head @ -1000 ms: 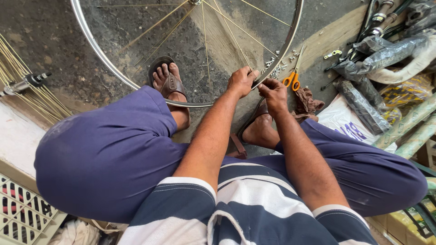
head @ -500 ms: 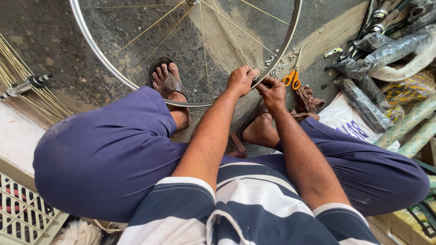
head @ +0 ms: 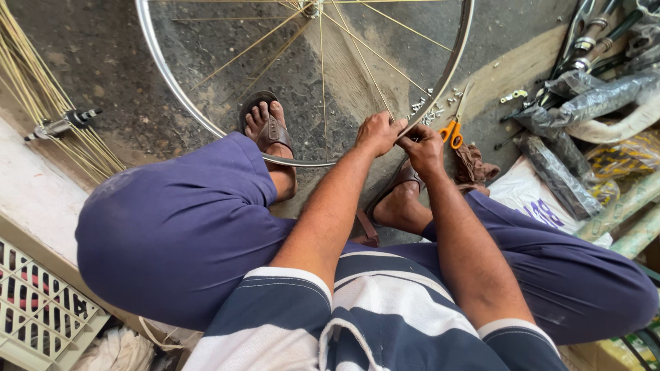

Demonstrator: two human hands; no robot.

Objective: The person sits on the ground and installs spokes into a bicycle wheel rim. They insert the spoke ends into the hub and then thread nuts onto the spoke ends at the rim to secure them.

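A silver bicycle wheel rim [head: 172, 89] with thin spokes [head: 321, 82] stands on the ground in front of me, its lower edge between my sandalled feet. My left hand [head: 377, 132] is closed on the rim at its lower right, fingers curled over the metal. Touching it on the right, my right hand [head: 421, 148] pinches at the same spot on the rim, where a spoke meets it. Whatever small part sits between the fingertips is hidden.
Orange-handled scissors [head: 450, 130] and several small metal nipples [head: 426, 106] lie just beyond my hands. A bundle of loose spokes [head: 41, 103] and a hub [head: 65, 124] lie at the left. Plastic-wrapped parts [head: 584, 103] crowd the right, and a white crate [head: 34, 309] sits bottom left.
Both hands stay on the same part of the rim. My right hand has edged up closer to the left one.
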